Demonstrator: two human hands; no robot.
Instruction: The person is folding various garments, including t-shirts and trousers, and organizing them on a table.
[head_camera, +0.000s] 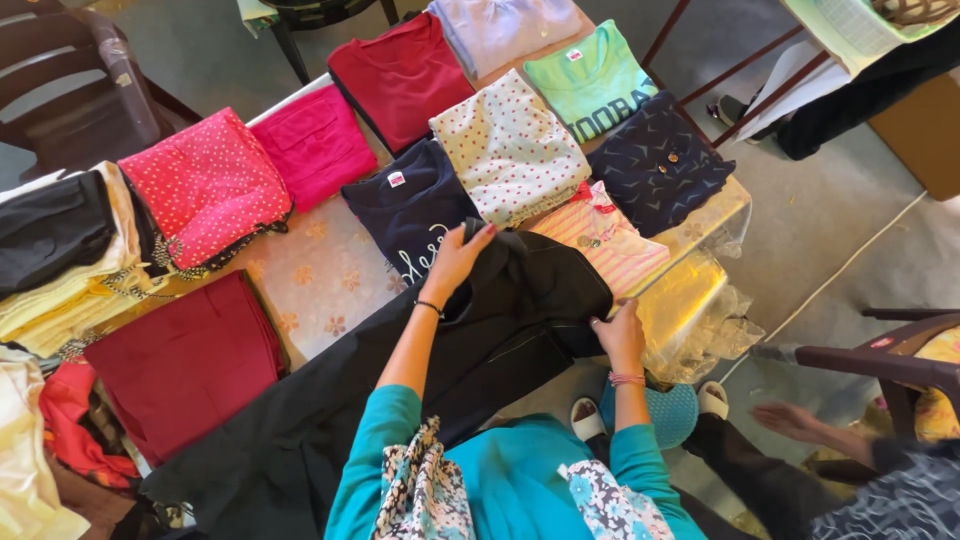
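A large black garment (400, 380) lies across the near edge of the table, partly folded over on its right end. My left hand (458, 258) grips the top edge of the folded part, fingers closed on the cloth. At the garment's right edge, my right hand (620, 335) pinches the black fabric. Just beyond the hands lie a navy shirt (410, 205), a white shirt with red dots (510, 150) and a pink striped piece (605, 240).
Folded clothes cover the table: maroon cloth (185, 360), pink dotted garment (205, 185), red shirt (400, 75), green shirt (595, 80), dark navy piece (655, 165). A clothes pile (50, 260) sits left. Another person's hand (790, 420) and chair (880, 365) are at right.
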